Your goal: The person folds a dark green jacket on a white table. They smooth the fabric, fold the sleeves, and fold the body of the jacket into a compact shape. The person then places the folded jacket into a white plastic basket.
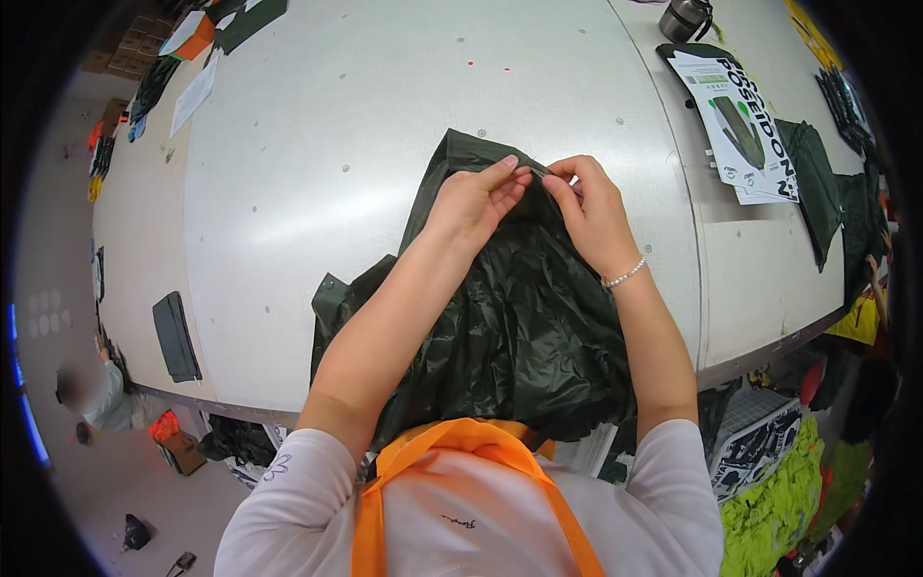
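Observation:
A dark green, shiny rain garment (pixel 510 298) lies bunched on the pale table in front of me and hangs over its near edge. Its far end comes to a folded corner, and a small round snap shows on a flap at its left. My left hand (pixel 484 199) pinches the garment's far edge between thumb and fingers. Close beside it, my right hand (pixel 588 210) grips the same edge, with its fingers curled and a bracelet on the wrist. Whatever small part lies between the fingertips is too hidden to make out.
Printed sheets (pixel 735 135) lie over dark green garments on the right, below a metal flask (pixel 685 19). A folded dark green piece (pixel 176 337) rests near the left edge. Under the table at right is a bright yellow-green heap (pixel 769 519). Another person (pixel 101 389) is at far left.

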Action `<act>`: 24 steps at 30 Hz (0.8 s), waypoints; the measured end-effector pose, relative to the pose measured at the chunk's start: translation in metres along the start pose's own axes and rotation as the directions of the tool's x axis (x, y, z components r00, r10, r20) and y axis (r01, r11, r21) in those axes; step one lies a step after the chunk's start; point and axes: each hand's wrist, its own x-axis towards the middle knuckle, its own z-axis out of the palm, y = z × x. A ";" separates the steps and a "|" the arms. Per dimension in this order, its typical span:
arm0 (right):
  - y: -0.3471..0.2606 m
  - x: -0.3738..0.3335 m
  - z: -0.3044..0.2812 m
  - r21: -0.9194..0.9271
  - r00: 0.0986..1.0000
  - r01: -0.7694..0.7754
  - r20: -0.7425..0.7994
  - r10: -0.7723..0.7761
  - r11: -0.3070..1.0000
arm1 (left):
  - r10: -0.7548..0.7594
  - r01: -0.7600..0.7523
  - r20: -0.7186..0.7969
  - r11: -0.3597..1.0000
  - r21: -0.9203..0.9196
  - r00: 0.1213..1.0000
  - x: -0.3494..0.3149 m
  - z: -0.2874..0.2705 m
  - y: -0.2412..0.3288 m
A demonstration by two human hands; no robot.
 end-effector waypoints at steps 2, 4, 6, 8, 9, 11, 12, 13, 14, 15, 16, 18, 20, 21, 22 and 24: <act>-0.001 0.002 0.002 0.010 1.000 0.013 -0.018 -0.013 1.000 | 0.008 -0.008 0.015 1.000 0.002 1.000 -0.001 0.002 -0.001; -0.002 0.004 0.004 0.014 0.999 0.042 -0.033 -0.042 0.999 | 0.020 -0.020 0.014 1.000 0.010 1.000 -0.003 0.003 -0.001; -0.001 0.005 0.004 -0.006 0.999 0.042 -0.028 -0.042 0.999 | 0.035 -0.035 0.003 0.999 0.023 0.999 -0.005 0.005 0.000; -0.002 0.006 0.004 -0.017 0.999 0.042 -0.026 -0.042 0.999 | 0.039 -0.039 0.010 0.999 0.020 0.999 -0.005 0.004 -0.001; -0.003 0.006 0.004 -0.017 0.999 0.042 -0.025 -0.042 0.999 | 0.040 -0.040 0.014 0.999 0.018 0.999 -0.004 0.003 -0.002; -0.004 0.005 0.004 -0.022 0.998 0.047 -0.033 -0.048 0.999 | 0.041 -0.041 0.006 0.999 0.022 0.999 -0.004 0.002 -0.002; -0.003 0.005 0.005 -0.026 0.998 0.053 -0.041 -0.054 0.998 | 0.041 -0.041 0.002 0.999 0.024 0.999 -0.004 0.002 -0.002; -0.002 0.005 0.005 -0.031 0.997 0.059 -0.049 -0.060 0.998 | 0.039 -0.039 0.007 0.999 0.031 0.999 -0.004 0.002 -0.002; -0.002 0.005 0.005 -0.041 0.996 0.063 -0.053 -0.066 0.997 | 0.036 -0.037 0.012 0.999 0.038 0.999 -0.005 0.002 -0.001; -0.002 0.005 0.005 -0.051 0.996 0.068 -0.056 -0.071 0.996 | 0.034 -0.035 0.017 0.998 0.045 0.999 -0.005 0.002 -0.001; -0.002 0.004 0.004 -0.062 0.995 0.073 -0.059 -0.077 0.995 | 0.036 -0.037 0.014 0.998 0.055 0.999 -0.005 0.002 -0.001; 0.004 0.006 0.003 -0.009 0.995 0.043 -0.087 -0.043 0.999 | 0.042 -0.043 0.010 0.996 0.076 0.999 -0.005 0.002 0.000; 0.005 0.007 0.001 0.031 0.997 0.017 -0.074 -0.015 0.999 | 0.045 -0.046 0.008 0.996 0.080 0.999 -0.005 0.003 0.000; 0.003 0.006 -0.001 0.043 0.999 0.005 -0.048 -0.003 0.999 | 0.047 -0.047 0.007 0.995 0.082 0.999 -0.006 0.004 0.000; 0.001 0.006 -0.003 0.056 1.000 -0.007 -0.021 0.008 0.998 | 0.054 -0.054 0.008 0.993 0.107 0.999 -0.005 0.004 0.000; 0.000 0.006 -0.003 0.031 1.000 -0.012 0.018 0.011 0.999 | 0.067 -0.067 0.007 0.985 0.156 0.998 -0.004 0.001 -0.001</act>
